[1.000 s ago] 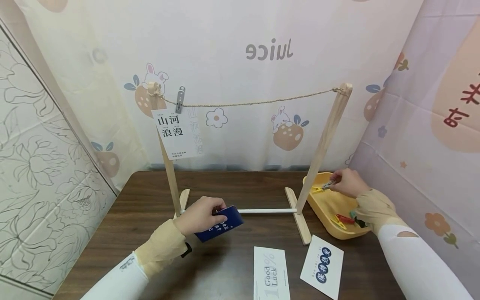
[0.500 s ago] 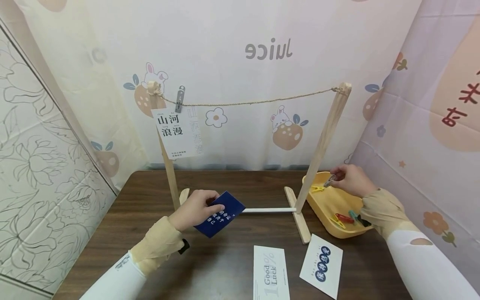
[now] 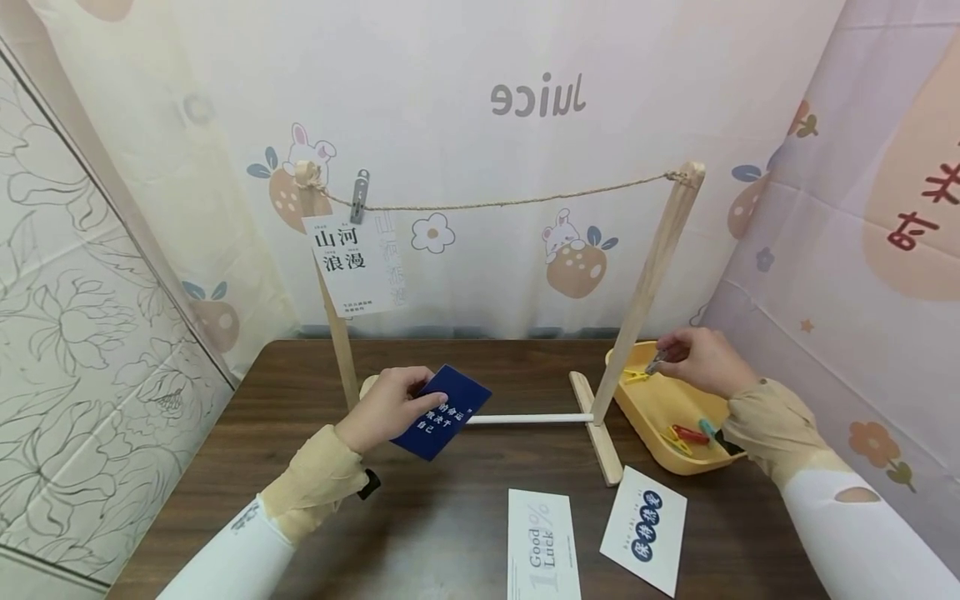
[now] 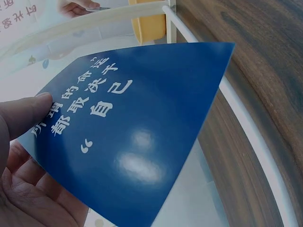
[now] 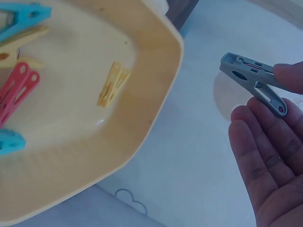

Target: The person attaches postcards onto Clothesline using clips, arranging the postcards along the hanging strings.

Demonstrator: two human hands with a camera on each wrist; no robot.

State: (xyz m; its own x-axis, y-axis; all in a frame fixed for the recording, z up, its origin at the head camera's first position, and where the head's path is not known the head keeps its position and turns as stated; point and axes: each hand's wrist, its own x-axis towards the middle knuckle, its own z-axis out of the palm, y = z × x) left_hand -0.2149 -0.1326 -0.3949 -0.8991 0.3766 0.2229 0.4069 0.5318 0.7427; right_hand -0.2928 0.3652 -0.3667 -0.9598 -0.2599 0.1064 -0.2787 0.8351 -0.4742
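My left hand [image 3: 390, 408] pinches a dark blue card [image 3: 444, 414] with white Chinese characters, thumb on its printed face. The card is tilted above the table, in front of the stand's white bar [image 3: 532, 419]. In the left wrist view the thumb [image 4: 28, 113] lies at one edge of the blue card [image 4: 137, 127]. Over the yellow basket [image 3: 648, 442], my right hand [image 3: 705, 360] holds a grey clothespin [image 5: 255, 80] between thumb and fingers. A twine line [image 3: 495, 204] spans two wooden posts; a grey clothespin [image 3: 360, 197] holds a white card [image 3: 352, 265] at its left end.
Two white cards lie on the table: a Good Luck card [image 3: 542, 546] and a card with blue circles [image 3: 643, 530]. Yellow, red and teal clothespins lie in the basket, including a yellow clothespin [image 5: 113, 84]. The right post [image 3: 648, 292] stands beside the basket.
My left hand has raised the blue card slightly and turned its printed face more toward the head camera. My right hand has drawn slightly away from the yellow clothespin, still holding the grey clothespin.
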